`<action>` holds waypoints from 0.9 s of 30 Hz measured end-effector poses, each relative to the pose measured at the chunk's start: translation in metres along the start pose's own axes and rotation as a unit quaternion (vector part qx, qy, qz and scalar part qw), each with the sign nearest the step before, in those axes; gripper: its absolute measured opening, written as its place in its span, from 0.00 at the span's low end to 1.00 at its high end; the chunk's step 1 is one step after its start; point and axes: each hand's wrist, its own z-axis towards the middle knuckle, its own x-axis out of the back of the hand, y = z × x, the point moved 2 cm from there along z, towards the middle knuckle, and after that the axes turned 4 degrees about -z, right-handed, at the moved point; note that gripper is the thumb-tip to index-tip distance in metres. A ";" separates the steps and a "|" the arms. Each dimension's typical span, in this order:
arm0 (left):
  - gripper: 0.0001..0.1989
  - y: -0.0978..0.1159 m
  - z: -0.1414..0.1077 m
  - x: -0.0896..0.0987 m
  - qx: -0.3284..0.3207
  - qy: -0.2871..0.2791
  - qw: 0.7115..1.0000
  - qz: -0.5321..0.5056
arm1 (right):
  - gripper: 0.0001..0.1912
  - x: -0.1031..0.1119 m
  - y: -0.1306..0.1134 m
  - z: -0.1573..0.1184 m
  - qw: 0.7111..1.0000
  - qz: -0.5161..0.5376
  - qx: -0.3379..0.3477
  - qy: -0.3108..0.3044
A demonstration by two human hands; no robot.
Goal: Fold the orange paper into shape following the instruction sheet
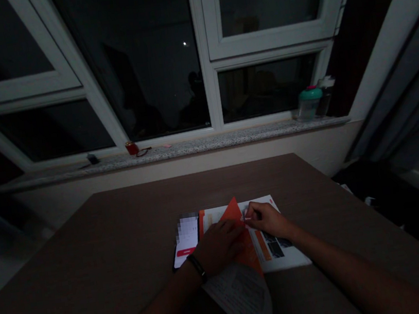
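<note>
And here on the desk (pixel 125 226), midway between its left and right edges and short of the far edge, lies the open booklet (pixel 296 257)! The left hand (pixel 221 243) lies across its lifted orange page (pixel 252 255), grip impossible to tell. The right hand (pixel 267 219) bunches its fingertips beside it; whether they're pinching anything, too dark to tell. The lit phone (pixel 186 241) sits just left.
</note>
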 end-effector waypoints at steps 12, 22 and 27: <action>0.21 -0.005 -0.003 -0.005 0.015 -0.007 1.000 0.017 | 0.07 0.001 -0.001 -0.001 0.999 -0.034 0.014 -0.003; 0.23 -0.010 -0.002 -0.011 0.024 -0.012 0.999 0.026 | 0.07 0.000 -0.001 -0.001 0.998 -0.063 0.023 -0.011; 0.23 -0.007 -0.002 -0.006 0.016 -0.005 1.000 0.016 | 0.07 0.000 0.001 -0.001 0.999 -0.048 0.018 -0.007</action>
